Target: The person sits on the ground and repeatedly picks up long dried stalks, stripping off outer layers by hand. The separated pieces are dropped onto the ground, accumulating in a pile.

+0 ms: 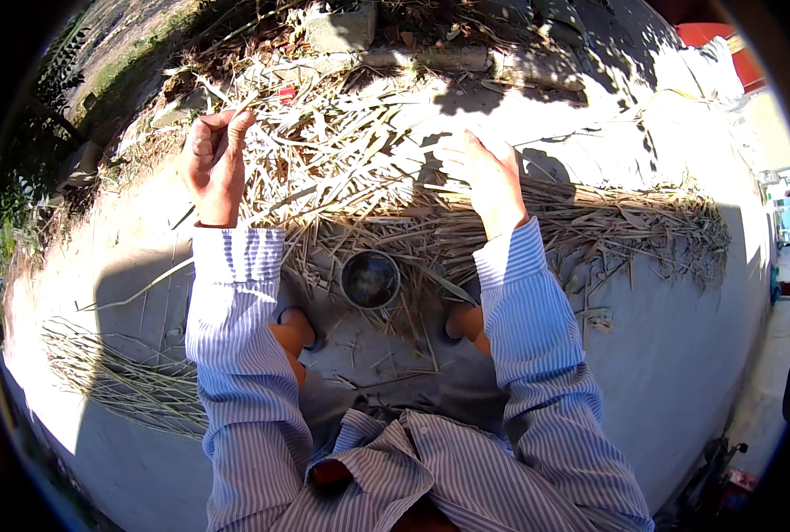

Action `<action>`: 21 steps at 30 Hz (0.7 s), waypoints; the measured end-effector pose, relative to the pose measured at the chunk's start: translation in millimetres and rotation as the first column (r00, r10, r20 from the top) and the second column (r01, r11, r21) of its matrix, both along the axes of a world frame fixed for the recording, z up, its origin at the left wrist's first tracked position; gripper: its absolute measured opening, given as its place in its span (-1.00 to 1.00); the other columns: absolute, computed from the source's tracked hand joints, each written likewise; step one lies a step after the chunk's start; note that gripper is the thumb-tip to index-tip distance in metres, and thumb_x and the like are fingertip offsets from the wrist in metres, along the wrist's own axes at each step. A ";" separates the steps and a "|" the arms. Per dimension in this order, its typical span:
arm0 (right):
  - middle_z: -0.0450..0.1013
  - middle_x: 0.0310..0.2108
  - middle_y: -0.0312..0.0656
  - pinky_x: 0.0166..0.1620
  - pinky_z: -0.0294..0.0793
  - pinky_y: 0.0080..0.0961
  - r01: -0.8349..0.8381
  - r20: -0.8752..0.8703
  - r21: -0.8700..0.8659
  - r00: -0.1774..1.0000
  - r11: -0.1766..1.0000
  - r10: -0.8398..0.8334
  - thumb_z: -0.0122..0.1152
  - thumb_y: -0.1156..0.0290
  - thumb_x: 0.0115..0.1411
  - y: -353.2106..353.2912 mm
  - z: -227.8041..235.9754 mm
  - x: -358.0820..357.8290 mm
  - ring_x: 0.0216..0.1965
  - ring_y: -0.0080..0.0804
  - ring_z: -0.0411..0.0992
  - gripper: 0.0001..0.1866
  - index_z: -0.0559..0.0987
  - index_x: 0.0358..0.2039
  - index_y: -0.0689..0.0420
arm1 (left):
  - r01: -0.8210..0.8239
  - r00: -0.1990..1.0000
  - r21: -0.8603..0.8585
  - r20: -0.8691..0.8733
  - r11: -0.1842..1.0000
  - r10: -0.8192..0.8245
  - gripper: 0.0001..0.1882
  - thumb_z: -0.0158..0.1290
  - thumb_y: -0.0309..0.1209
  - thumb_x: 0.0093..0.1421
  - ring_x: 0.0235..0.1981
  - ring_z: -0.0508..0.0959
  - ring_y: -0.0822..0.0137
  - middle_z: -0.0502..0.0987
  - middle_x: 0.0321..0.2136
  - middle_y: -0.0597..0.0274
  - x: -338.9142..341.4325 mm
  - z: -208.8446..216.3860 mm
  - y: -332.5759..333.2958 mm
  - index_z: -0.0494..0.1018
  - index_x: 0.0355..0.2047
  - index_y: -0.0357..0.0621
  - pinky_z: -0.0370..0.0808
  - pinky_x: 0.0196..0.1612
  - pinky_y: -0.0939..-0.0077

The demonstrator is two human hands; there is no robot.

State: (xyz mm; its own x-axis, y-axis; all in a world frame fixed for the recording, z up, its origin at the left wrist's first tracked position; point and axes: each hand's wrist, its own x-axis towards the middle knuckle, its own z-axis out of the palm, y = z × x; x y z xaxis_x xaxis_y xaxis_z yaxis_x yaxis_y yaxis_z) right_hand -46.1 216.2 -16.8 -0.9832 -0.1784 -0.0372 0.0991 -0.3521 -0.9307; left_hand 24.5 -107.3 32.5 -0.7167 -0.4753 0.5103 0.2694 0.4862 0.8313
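My left hand [214, 168] is raised over the left side of a heap of dry leaves and husks [333, 151]. Its fingers are curled with the thumb pressed on them; what they pinch cannot be made out. My right hand [494, 177] is closed over the right end of the heap, its fingertips washed out by sunlight. A thin dry stalk [612, 130] runs out from it to the right. Below that hand lies a thick bundle of dry stalks [590, 217]. A round dark metal bowl [370, 279] stands between my feet, with something murky inside.
A looser bunch of greenish stalks [129, 377] lies on the concrete at my left. Beyond the heap are a log edging [439, 59] and a stone block [341, 29]. A red object [705, 35] stands at the far right.
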 end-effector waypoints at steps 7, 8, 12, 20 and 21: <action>0.47 -0.12 0.15 -0.06 0.53 -0.26 0.048 0.073 0.033 0.996 0.998 -0.050 0.02 0.32 0.32 4.7 -5.6 -8.4 -0.12 -0.05 0.51 -0.58 0.34 0.05 0.38 | 0.488 0.812 -0.271 0.489 0.830 -0.317 -0.60 0.24 -0.17 0.06 -0.24 0.54 0.12 0.59 -0.32 0.06 17.8 -10.3 11.0 0.53 -0.23 -0.25 0.45 -0.16 0.29; 0.46 -0.09 0.16 -0.03 0.51 -0.25 0.050 0.072 0.023 0.996 0.998 -0.052 0.04 0.29 0.32 6.5 -14.4 -13.6 -0.09 -0.02 0.49 -0.56 0.33 0.08 0.37 | 0.508 0.830 -0.385 0.458 0.771 -0.319 -0.60 0.25 -0.17 0.05 -0.25 0.55 0.12 0.59 -0.33 0.07 15.6 -13.9 19.0 0.54 -0.24 -0.25 0.46 -0.17 0.31; 0.44 -0.07 0.20 -0.02 0.50 -0.24 0.074 0.110 -0.021 0.991 0.997 -0.072 0.06 0.29 0.31 -5.3 -14.1 -13.0 -0.08 0.01 0.49 -0.53 0.31 0.07 0.40 | 0.437 0.876 -0.346 0.374 0.830 -0.306 -0.72 0.25 -0.27 0.06 -0.39 0.59 0.18 0.60 -0.45 0.07 15.9 -44.2 33.2 0.56 -0.35 -0.25 0.51 -0.28 0.41; 0.42 -0.07 0.26 -0.04 0.54 -0.21 0.124 0.120 0.017 0.985 0.992 -0.125 0.12 0.39 0.27 -0.7 6.6 -8.0 -0.09 0.08 0.48 -0.53 0.29 0.03 0.50 | 0.253 0.956 0.457 0.014 0.852 -0.291 -0.85 0.20 -0.47 0.15 -0.44 0.55 0.47 0.58 -0.47 0.20 1.4 -37.5 -5.9 0.49 -0.33 -0.27 0.49 -0.28 0.61; 0.42 -0.08 0.26 -0.04 0.54 -0.21 0.120 0.125 0.030 0.984 0.992 -0.123 0.12 0.38 0.27 -2.8 11.4 -8.0 -0.09 0.08 0.48 -0.54 0.30 0.02 0.50 | 0.210 0.971 0.418 0.018 0.884 -0.239 -0.85 0.19 -0.47 0.16 -0.44 0.54 0.47 0.58 -0.47 0.20 1.3 -37.0 -17.0 0.48 -0.32 -0.27 0.49 -0.28 0.61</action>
State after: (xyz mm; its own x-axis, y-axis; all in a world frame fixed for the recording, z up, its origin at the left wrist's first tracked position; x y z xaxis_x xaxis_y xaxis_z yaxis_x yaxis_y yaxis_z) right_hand -54.1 213.4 -5.4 -0.9846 -0.0559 -0.1655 0.1746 -0.3485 -0.9209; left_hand 25.8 -124.2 -4.6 -0.8545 -0.4540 0.2525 0.2678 0.0316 0.9630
